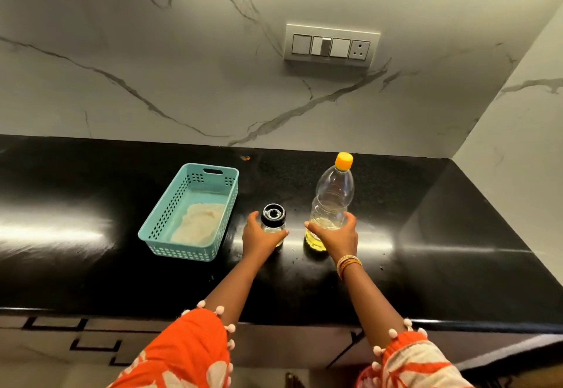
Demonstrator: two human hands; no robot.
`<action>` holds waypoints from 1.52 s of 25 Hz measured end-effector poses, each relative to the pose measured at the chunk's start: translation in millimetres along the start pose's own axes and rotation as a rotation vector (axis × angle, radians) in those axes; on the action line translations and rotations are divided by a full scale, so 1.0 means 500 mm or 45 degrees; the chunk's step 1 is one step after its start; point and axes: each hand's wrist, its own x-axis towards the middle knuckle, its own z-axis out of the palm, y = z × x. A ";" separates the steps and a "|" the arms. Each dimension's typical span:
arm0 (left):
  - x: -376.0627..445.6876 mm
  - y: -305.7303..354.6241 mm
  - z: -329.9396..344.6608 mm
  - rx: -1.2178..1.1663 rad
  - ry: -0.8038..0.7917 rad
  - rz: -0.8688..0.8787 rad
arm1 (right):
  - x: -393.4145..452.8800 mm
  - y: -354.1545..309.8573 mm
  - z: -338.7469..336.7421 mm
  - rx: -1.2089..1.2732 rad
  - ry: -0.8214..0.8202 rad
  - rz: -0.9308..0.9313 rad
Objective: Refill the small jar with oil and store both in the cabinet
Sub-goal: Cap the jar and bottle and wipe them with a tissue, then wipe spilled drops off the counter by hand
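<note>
Glass and plastic could slip: our left hand [261, 234] grips the small jar [273, 222], our right hand [334, 233] the capped oil bottle [332, 195]; oily hands risk a spill on the counter [426, 235].

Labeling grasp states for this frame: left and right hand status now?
Left hand: grip curled round the small jar, which stands on the counter.
Right hand: grip curled round the lower part of the oil bottle, upright, cap on.
</note>
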 end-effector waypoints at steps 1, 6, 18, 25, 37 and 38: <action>0.009 -0.001 0.002 0.010 -0.006 0.026 | 0.013 -0.001 0.003 -0.029 -0.001 -0.039; 0.035 -0.016 0.032 0.151 0.162 0.140 | 0.063 0.014 0.027 -0.095 0.135 -0.214; 0.263 0.108 0.104 0.079 0.221 0.144 | 0.331 -0.113 0.083 0.040 0.011 -0.305; 0.364 0.103 0.141 0.111 0.289 0.143 | 0.415 -0.113 0.129 -0.019 -0.043 -0.294; 0.254 0.060 0.122 0.144 0.110 0.027 | 0.333 -0.048 0.064 0.009 -0.222 0.106; 0.227 0.050 0.114 0.146 0.109 0.056 | 0.315 -0.029 0.052 0.043 -0.207 0.146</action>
